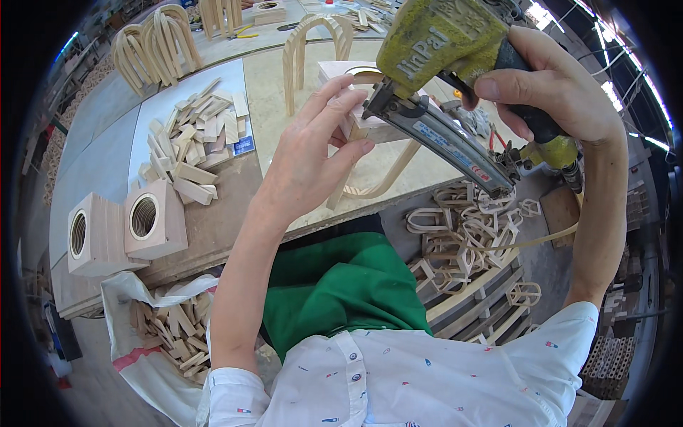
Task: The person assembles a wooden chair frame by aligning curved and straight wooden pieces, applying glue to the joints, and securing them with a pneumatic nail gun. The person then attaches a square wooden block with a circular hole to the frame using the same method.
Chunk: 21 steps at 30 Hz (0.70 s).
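Note:
My right hand (558, 89) is wrapped round the black grip of a yellow-green air nail gun (445, 43). The gun's nose points down and left, close to a pale wooden block (384, 132) on the table edge. My left hand (302, 164) holds the block's near left corner, fingers over the top and thumb at the front. A small wooden strip shows by the thumb. Part of a round opening is visible in the block's top; the gun hides much of the rest. A bent wooden loop (388, 178) curves below the block, partly behind my left hand.
Loose wood strips (188, 146) lie heaped on the table beside two holed blocks (153, 219). Bent wooden arches (156, 46) stand at the back left. A white sack (117, 313) of offcuts is below left. Wooden frames (473, 228) pile up right, near the gun's hose (544, 238).

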Each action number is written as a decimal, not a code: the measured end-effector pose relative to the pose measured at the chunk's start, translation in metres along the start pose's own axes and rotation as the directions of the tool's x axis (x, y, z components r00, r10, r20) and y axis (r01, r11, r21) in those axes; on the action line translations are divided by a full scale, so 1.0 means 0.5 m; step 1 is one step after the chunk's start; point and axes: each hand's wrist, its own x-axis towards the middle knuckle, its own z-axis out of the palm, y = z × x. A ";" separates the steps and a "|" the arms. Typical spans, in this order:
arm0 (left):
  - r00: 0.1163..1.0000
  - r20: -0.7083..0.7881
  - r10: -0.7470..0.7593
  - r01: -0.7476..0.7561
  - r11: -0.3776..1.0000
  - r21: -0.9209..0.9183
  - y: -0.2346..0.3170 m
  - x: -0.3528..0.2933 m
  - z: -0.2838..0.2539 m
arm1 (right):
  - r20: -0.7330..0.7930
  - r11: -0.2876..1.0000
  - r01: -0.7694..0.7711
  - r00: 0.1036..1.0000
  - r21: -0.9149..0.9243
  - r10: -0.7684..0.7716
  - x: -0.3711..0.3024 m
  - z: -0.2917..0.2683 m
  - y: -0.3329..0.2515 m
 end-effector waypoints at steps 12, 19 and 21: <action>0.997 -0.060 -0.037 0.034 0.998 -0.047 -0.012 0.007 0.015 | -0.197 0.992 0.012 0.980 0.123 0.013 -0.051 -0.018 0.059; 0.989 -0.118 -0.091 0.077 0.990 -0.117 -0.033 0.001 0.042 | -0.381 0.918 -0.139 0.879 0.372 0.288 -0.073 0.014 0.220; 0.984 -0.150 -0.091 0.071 0.989 -0.131 -0.078 0.000 0.066 | -0.379 0.889 -0.151 0.864 0.433 0.332 -0.065 0.036 0.291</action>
